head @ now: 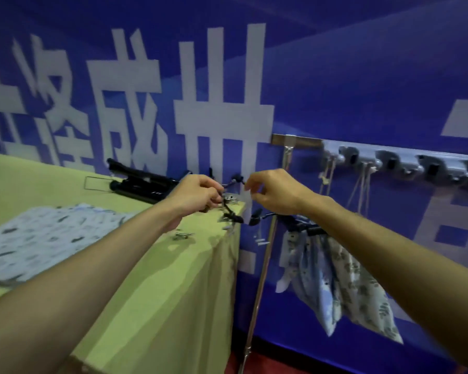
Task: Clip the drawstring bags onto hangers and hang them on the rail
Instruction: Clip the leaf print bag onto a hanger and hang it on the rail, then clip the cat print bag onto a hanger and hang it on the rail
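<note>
A black clip hanger (231,209) is held over the corner of the green table (160,279). My left hand (197,195) grips its middle. My right hand (274,193) has curled fingers that pinch the hanger's upper end, though motion blur softens this. A blue patterned drawstring bag (38,238) lies flat on the table at the left. Another patterned bag (335,279) hangs clipped to a second black hanger (297,224) below my right forearm. The rail (295,140) runs along the blue wall above it; my arm hides how that hanger is attached.
A slanted metal pole (260,279) stands beside the table's edge. A grey hook rack (395,160) with hanging cords is fixed to the wall at the right. A black folded tripod (141,182) lies at the table's back, and loose metal clips (183,235) lie near the corner.
</note>
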{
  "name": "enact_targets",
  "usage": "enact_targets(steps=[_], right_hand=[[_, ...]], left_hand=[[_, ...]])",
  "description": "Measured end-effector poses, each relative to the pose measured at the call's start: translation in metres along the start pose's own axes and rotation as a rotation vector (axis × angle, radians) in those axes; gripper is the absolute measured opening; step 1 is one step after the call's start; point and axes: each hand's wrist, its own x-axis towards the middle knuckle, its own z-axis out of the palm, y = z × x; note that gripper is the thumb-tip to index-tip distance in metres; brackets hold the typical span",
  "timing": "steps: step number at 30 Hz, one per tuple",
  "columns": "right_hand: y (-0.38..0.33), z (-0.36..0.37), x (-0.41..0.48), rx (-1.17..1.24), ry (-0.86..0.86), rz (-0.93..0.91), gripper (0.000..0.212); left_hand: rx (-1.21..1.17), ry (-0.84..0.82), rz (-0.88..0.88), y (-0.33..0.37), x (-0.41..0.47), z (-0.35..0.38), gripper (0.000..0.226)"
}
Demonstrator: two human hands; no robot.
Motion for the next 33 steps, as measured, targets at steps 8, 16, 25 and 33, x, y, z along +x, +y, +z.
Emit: enact_targets(steps=[8,16,25,33], right_hand=[[-0.079,0.089,0.05,0.096,-0.168,-0.072,0.019],[-0.09,0.176,0.063,0.205,-0.007,-0.058,0.019],[-0.084,0.21,0.075,0.338,0.108,0.126,0.021],[-0.089,0.203,0.081,0.336,-0.006,0.054,0.012]], left_hand=[[0.291,0.106,-0.103,-0.092,-0.025,-0.11,0.017],[0.319,0.273,-0.141,-0.168,-0.029,-0.12,0.008],[0.307,0.371,-0.159,-0.181,-0.024,-0.12,0.018],[0.343,0.413,-0.176,-0.18,-0.028,-0.119,0.02]])
